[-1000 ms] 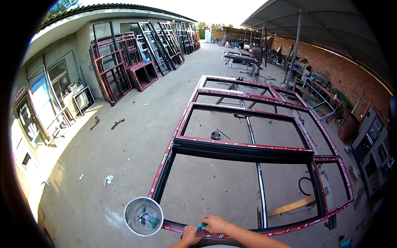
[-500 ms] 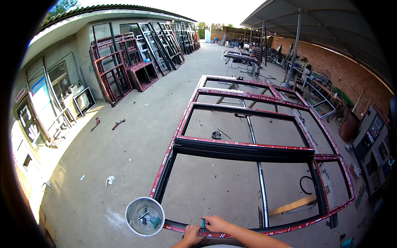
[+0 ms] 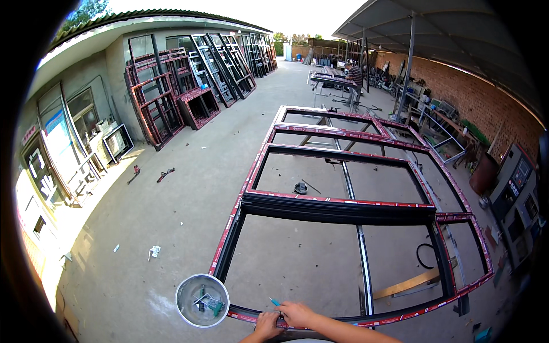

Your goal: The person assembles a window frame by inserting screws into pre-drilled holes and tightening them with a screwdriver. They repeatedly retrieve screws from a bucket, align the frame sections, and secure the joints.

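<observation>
A large window frame, black with red-and-white protective film, lies flat before me. At its near edge my right hand is closed around a small tool with a teal handle; its working end is hidden, so I cannot tell its exact kind. My left hand sits right beside it on the near rail, fingers bent, and what they grip, if anything, is hidden. Close by on the left, at the frame's corner, stands a round pale bucket with green-handled tools and small metal pieces inside.
Metal supports and a wooden board show through the frame's openings. A grey machine cabinet stands at right. More frames lean on the left wall. Farther off, a person is at a workbench.
My right hand has turned the teal handle from upright to slanting up and left, and shifted slightly left. The left hand stays at the rail.
</observation>
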{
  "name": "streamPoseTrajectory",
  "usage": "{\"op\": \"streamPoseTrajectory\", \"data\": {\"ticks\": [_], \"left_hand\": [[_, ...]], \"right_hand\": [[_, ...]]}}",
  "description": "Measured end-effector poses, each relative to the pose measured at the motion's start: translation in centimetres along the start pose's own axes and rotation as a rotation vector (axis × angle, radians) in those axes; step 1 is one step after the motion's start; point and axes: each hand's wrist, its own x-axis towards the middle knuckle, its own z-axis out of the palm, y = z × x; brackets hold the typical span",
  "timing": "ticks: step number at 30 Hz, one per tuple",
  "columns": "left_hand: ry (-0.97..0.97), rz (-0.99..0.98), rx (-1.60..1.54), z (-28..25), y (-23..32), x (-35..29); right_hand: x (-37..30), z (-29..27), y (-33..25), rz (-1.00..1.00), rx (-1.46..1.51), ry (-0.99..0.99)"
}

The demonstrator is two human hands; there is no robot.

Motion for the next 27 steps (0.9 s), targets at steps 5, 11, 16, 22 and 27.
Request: {"op": "streamPoseTrajectory", "data": {"ticks": [5, 11, 16, 22, 27], "left_hand": [[-0.001, -0.023, -0.044, 0.4, -0.5, -0.2], [-0.050, -0.019, -0.025, -0.7, 0.9, 0.5], [-0.077, 0.020, -0.018, -1.3, 0.9, 0.1], [-0.303, 0.180, -0.215, 0.7, 0.3, 3.0], [-0.462, 0.325, -0.242, 2.5, 4.2, 5.9]], "right_hand": [[-0.1, -0.4, -0.8, -0.068, 0.056, -0.024], [0.0, -0.4, -0.3, -0.155, 0.112, 0.272], [-1.5, -4.9, -2.5, -0.061, 0.268, 0.456], [-9.1, -6.1, -1.1, 0.193, 0.490, 0.757], [-16.4, -5.1, -0.1, 0.708, 0.718, 0.803]]}}
